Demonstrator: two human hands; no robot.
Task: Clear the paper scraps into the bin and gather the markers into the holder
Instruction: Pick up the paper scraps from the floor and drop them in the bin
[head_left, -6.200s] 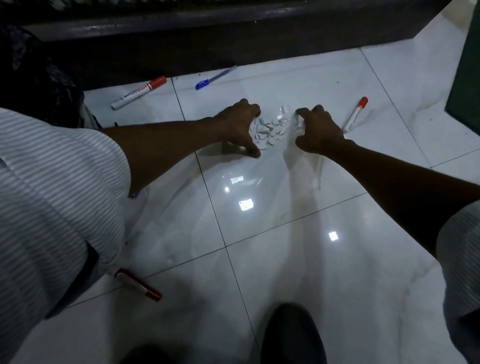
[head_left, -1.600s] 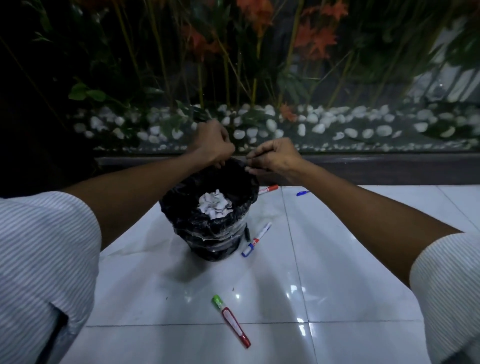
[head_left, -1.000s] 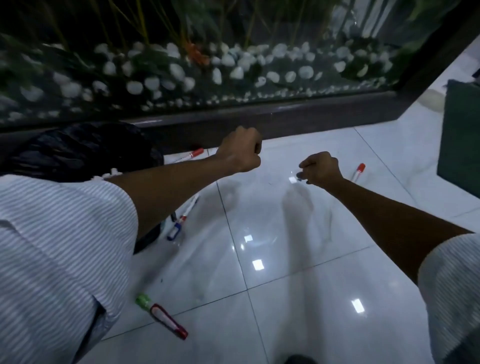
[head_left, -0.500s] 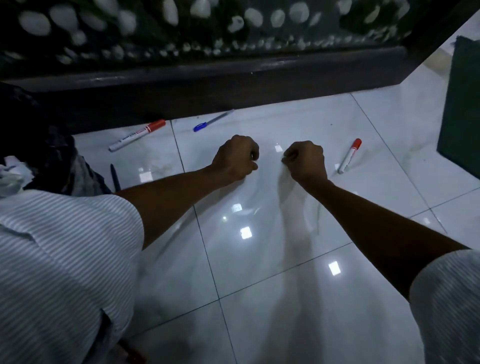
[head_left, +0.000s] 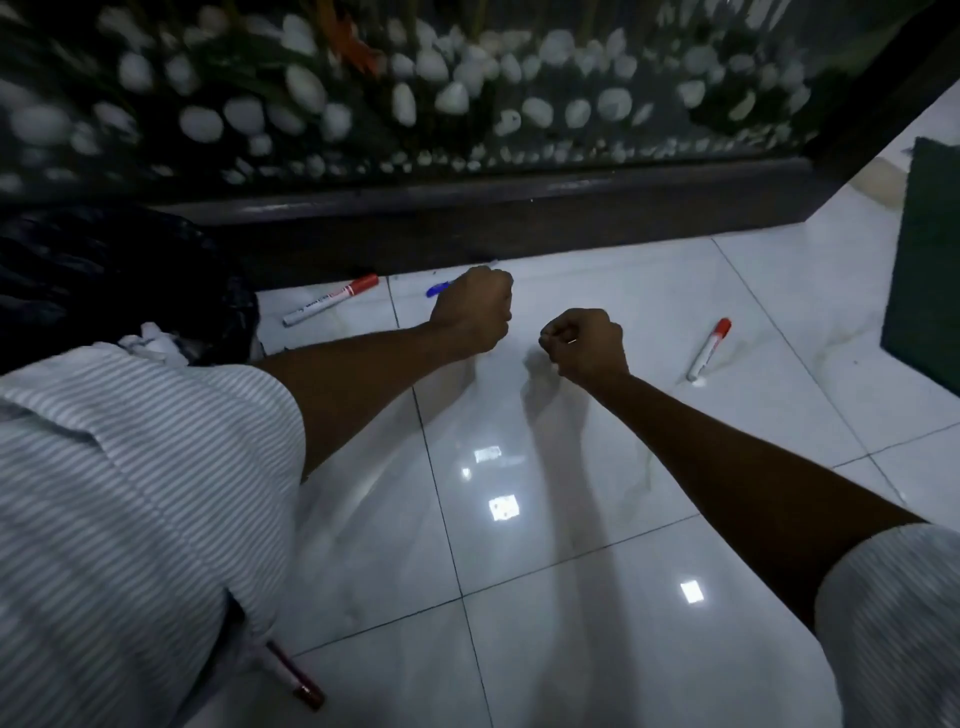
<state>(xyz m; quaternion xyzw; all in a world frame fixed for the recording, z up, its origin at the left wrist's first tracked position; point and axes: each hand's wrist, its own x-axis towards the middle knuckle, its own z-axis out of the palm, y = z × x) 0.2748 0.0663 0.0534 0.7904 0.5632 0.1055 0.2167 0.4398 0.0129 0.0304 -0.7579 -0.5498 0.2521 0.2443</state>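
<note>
Both fists, left hand and right hand, lifted off floor since half a second ago, fingers curled, contents not visible; scraps sit in bin; red marker and others await, holder not in view

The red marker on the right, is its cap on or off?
On. The red marker lies flat on the white floor, and its red cap covers the far end, apart from the right hand.

Your bin sits upper left, scraps in it; one marker just right, another far right, pen behind your left hand.
</note>
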